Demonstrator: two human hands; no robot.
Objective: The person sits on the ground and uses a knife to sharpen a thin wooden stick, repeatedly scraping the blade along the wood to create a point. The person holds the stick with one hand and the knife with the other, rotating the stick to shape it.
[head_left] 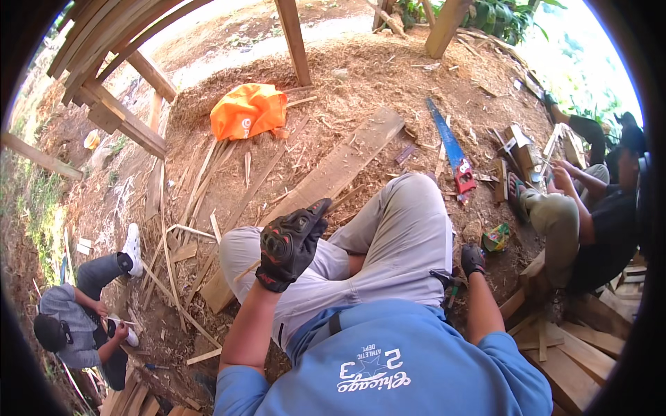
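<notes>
My left hand (290, 243), in a black glove with a hard knuckle guard, is raised over my left thigh. Its fingers are closed and point up to the right; a thin wooden stick (246, 270) pokes out at its outer side. Low beside my right hip, my right hand (473, 258), also gloved in black, looks curled near the ground. Whatever it may hold is hidden. A green and yellow packet (495, 238) lies just beyond it. A wide plank (340, 163) stretches across the ground in front of my crossed legs.
A blue-bladed handsaw with a red handle (463, 177) lies ahead to the right. An orange bag (248, 112) rests on the sawdust. One person (590, 201) sits at right, another (87, 322) at left. Timber posts (294, 41), offcuts (569, 353) and thin strips surround me.
</notes>
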